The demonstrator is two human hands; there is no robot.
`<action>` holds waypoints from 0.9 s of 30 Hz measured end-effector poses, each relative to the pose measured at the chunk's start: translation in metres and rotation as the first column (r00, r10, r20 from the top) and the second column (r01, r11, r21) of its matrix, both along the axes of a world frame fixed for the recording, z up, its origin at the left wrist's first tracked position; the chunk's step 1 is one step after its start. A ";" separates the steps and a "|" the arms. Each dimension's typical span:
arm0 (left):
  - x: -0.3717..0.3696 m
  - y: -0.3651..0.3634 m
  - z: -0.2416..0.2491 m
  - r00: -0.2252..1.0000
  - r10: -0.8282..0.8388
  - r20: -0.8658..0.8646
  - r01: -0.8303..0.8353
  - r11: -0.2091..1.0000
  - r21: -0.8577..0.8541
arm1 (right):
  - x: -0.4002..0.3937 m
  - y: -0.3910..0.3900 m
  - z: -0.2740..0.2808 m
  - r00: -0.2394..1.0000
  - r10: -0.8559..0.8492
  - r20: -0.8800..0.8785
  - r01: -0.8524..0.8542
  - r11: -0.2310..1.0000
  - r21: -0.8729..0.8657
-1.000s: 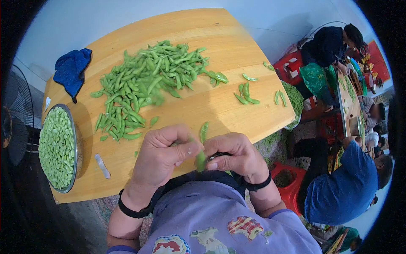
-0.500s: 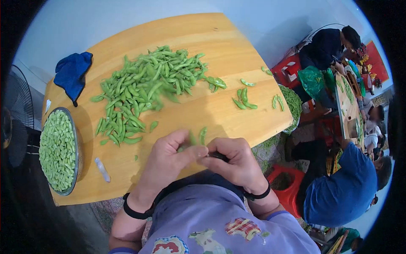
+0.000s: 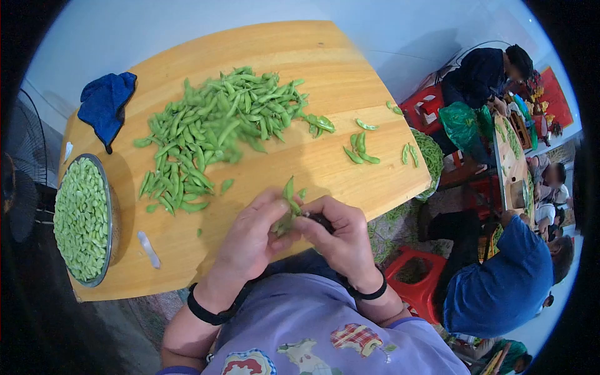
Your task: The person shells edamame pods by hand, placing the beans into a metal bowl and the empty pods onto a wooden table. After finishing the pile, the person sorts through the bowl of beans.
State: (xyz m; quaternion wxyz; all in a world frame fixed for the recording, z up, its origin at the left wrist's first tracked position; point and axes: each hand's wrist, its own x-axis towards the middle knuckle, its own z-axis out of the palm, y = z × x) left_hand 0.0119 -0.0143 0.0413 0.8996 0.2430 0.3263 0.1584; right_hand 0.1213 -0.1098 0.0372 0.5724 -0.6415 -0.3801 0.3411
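Note:
My left hand (image 3: 251, 234) holds a green bean pod (image 3: 288, 203) between its fingers, above the near edge of the wooden table (image 3: 325, 159). Close against it on the right, my right hand (image 3: 337, 232) grips a small dark tool (image 3: 320, 220), mostly covered by the fingers; its thumb reaches the pod. Beyond my hands lies a large pile of green pods (image 3: 219, 112). Several loose pods (image 3: 359, 150) are scattered to the right. At the left edge stands a metal bowl (image 3: 113, 231) full of shelled green beans (image 3: 81, 219).
A blue cloth (image 3: 106, 103) lies at the table's far left, and a white strip (image 3: 149, 250) near the bowl. A fan (image 3: 22, 181) stands left. To the right are a red stool (image 3: 415, 290), a basin of green pieces (image 3: 429, 156) and people seated at another table.
A pod now stands up more clearly between my left fingers, and my left hand has turned slightly, its fingers curled around the pod. The view has shifted a little.

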 end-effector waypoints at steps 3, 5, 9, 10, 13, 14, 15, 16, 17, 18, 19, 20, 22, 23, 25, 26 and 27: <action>0.000 0.002 -0.014 0.995 -0.058 0.077 0.049 0.993 0.111 | -0.005 0.001 0.005 0.958 -0.052 0.284 0.021 0.993 0.112; 0.000 -0.001 -0.015 0.993 -0.077 -0.091 0.108 0.909 0.402 | -0.004 -0.002 0.010 0.916 -0.049 0.398 0.034 0.998 0.046; -0.002 -0.001 -0.012 0.998 -0.052 -0.044 0.062 0.965 0.254 | 0.004 -0.004 0.002 0.984 -0.067 0.168 0.082 0.993 -0.080; -0.003 0.000 -0.014 0.997 -0.069 -0.017 0.071 0.978 0.199 | 0.006 -0.003 -0.002 0.979 -0.097 0.179 0.109 0.992 -0.059; -0.004 -0.008 -0.011 0.994 -0.076 0.078 0.065 0.989 0.130 | 0.001 -0.001 -0.003 0.957 -0.136 0.255 0.131 0.991 0.033; -0.004 -0.010 -0.009 0.987 -0.067 0.148 0.050 0.992 0.118 | -0.001 0.000 -0.002 0.936 -0.151 0.319 0.123 0.987 0.107; -0.004 -0.009 -0.010 0.987 -0.062 0.147 0.044 0.992 0.118 | -0.002 0.000 -0.002 0.937 -0.146 0.318 0.117 0.987 0.107; -0.003 -0.006 -0.012 0.991 -0.088 0.097 0.074 0.987 0.143 | -0.004 -0.001 -0.001 0.911 -0.131 0.390 0.084 0.987 0.136; -0.003 -0.004 -0.013 0.992 -0.115 0.046 0.106 0.980 0.166 | -0.006 -0.001 -0.001 0.880 -0.120 0.460 0.049 0.985 0.164; -0.004 -0.005 -0.011 0.993 -0.109 0.043 0.101 0.981 0.166 | -0.005 -0.003 0.001 0.882 -0.115 0.457 0.044 0.986 0.164; -0.005 -0.005 -0.007 0.992 -0.124 0.027 0.118 0.979 0.166 | -0.003 -0.005 0.004 0.890 -0.067 0.451 0.002 0.990 0.144; -0.006 -0.005 -0.004 0.990 -0.142 0.011 0.138 0.977 0.165 | -0.002 -0.006 0.006 0.896 -0.022 0.443 -0.037 0.992 0.124; -0.007 -0.004 -0.005 0.989 -0.147 0.032 0.141 0.979 0.149 | -0.001 -0.006 0.006 0.901 -0.018 0.434 -0.053 0.987 0.151; -0.008 -0.005 -0.005 0.987 -0.150 0.057 0.141 0.981 0.134 | -0.001 -0.006 0.006 0.903 -0.012 0.430 -0.072 0.981 0.179; -0.009 -0.006 -0.004 0.984 -0.170 0.062 0.154 0.967 0.204 | 0.000 -0.008 0.007 0.912 -0.003 0.411 -0.073 0.983 0.170; -0.010 -0.007 -0.003 0.980 -0.190 0.064 0.165 0.947 0.275 | 0.001 -0.009 0.007 0.920 0.005 0.392 -0.074 0.984 0.161; -0.012 -0.007 -0.002 0.980 -0.187 0.064 0.163 0.947 0.277 | 0.001 -0.009 0.007 0.920 0.007 0.392 -0.077 0.984 0.163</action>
